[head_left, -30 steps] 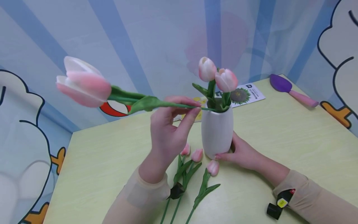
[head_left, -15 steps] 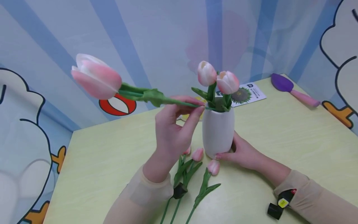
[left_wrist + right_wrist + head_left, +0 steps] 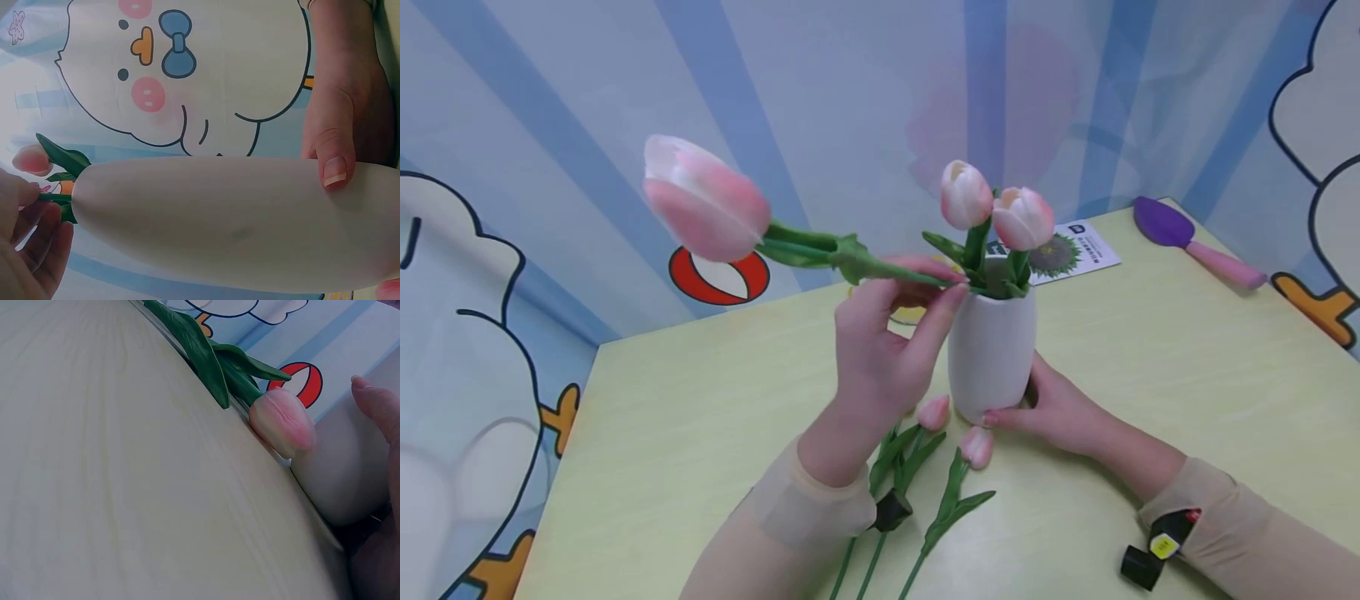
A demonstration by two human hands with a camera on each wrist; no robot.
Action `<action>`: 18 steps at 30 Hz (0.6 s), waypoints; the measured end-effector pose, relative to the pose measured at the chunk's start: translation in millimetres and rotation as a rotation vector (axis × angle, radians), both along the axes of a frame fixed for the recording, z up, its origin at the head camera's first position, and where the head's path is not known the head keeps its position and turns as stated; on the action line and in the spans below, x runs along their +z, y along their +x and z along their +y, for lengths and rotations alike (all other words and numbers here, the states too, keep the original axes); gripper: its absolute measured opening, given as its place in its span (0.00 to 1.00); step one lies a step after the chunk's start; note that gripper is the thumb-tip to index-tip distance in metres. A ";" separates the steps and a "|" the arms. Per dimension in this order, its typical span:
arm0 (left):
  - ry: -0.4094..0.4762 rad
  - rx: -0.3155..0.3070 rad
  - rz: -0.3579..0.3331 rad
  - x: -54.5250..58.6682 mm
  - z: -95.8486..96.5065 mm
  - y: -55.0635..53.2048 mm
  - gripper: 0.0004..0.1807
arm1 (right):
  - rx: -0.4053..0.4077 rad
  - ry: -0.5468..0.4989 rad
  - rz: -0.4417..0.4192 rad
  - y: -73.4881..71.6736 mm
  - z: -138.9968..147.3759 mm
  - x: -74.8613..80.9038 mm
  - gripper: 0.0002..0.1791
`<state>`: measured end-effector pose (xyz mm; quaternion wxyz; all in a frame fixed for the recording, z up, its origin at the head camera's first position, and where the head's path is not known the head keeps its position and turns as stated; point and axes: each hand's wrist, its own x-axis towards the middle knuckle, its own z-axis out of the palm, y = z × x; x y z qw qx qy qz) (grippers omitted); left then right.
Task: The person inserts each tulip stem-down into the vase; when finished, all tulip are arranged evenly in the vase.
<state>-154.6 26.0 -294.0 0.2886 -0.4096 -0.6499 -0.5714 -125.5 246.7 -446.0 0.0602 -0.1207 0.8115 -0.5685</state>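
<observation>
My left hand (image 3: 887, 346) pinches the green stem of a pink-and-white tulip (image 3: 707, 200) between thumb and fingers. That tulip slants, its bloom up to the left and its stem end at the mouth of the white vase (image 3: 992, 350). Two tulips (image 3: 966, 194) stand upright in the vase. Low on the vase's right side, my right hand (image 3: 1063, 410) grips it near the base, thumb in front and the other fingers mostly hidden behind. In the left wrist view, the left hand (image 3: 31, 228) holds the stem at the rim of the vase (image 3: 231, 225).
Several tulips lie on the table (image 3: 700, 408) in front of the vase, one tulip (image 3: 281, 422) close to its base. Behind the vase is a card (image 3: 1071, 252) with a plant picture. A purple scoop (image 3: 1163, 221) with a pink handle lies at the back right.
My left hand has moved right toward the vase, and the tulip's bloom has swung right and slightly up. My right hand keeps its grip on the vase.
</observation>
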 end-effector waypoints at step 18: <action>-0.032 0.023 0.030 -1.1 5.1 -1.7 0.08 | 0.012 -0.013 -0.009 1.0 0.2 1.6 0.50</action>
